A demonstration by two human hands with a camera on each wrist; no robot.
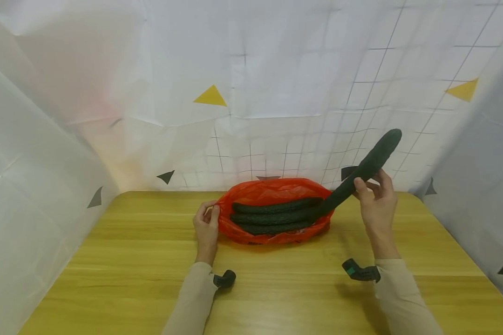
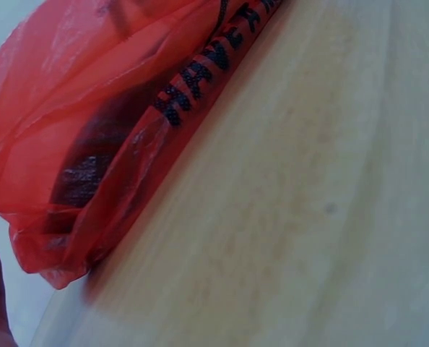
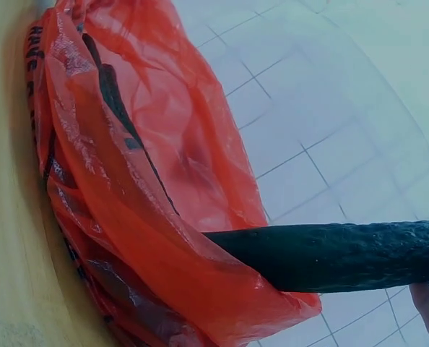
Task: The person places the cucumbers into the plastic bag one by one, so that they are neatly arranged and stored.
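Note:
A red plastic bag (image 1: 272,186) lies on the table with its mouth spread toward me, and several dark green cucumbers (image 1: 272,217) rest side by side inside. At the bag's left edge, my left hand (image 1: 207,228) pinches the plastic between thumb and fingers. My right hand (image 1: 377,204) grips another cucumber (image 1: 377,156), which slants up to the right. Its lower end is still within the bag's right side, as the right wrist view also shows this cucumber (image 3: 330,253) crossing the bag's rim. Black lettering marks the bag (image 2: 128,137) in the left wrist view.
The wooden table (image 1: 285,288) runs up to a white sheet (image 1: 276,93) with grid lines, hung behind it. White sheets also stand along the left and right sides. A small black camera (image 1: 225,279) is on the left wrist, and another black camera (image 1: 360,271) on the right.

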